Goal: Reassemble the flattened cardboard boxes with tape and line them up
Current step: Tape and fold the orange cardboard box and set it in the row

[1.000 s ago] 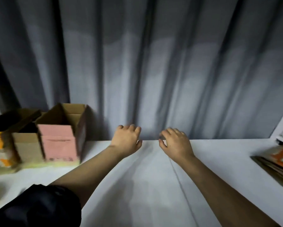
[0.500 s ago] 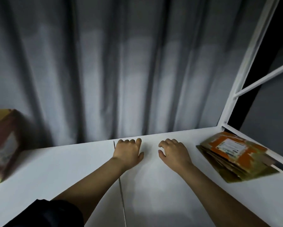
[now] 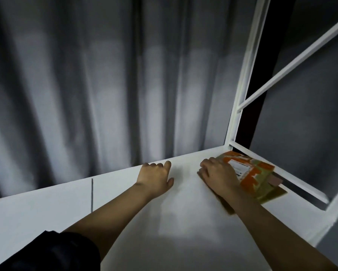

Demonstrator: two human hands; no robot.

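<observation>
The flattened cardboard boxes (image 3: 256,178) lie as a stack at the far right corner of the white surface (image 3: 183,222), tucked against the white frame (image 3: 242,79) that edges that side. Likely parked there as the supply pile, out of the way of the working area in the middle.

The right hand (image 3: 218,178) is on the left end of that stack, palm down, fingers bent over the near/left edge of the top piece. Whether the fingers have actually got under an edge and taken hold, can't tell (knuckles face the camera, tips hidden). Judging by the task, it's after the top flat box, so coming in at the stack's free edge makes sense: the other sides are close to the frame.

The left hand (image 3: 156,178) sits on the bare surface just left of the right one, not touching the stack, fingers loosely curled w/ the thumb out, holding nothing. Prob. bracing the reach, and it's near enough to help open the flat box once it's pulled over.

No tape in view. Grey curtain (image 3: 105,85) hangs behind the surface; a dark sleeve (image 3: 52,251) shows at bottom left.
</observation>
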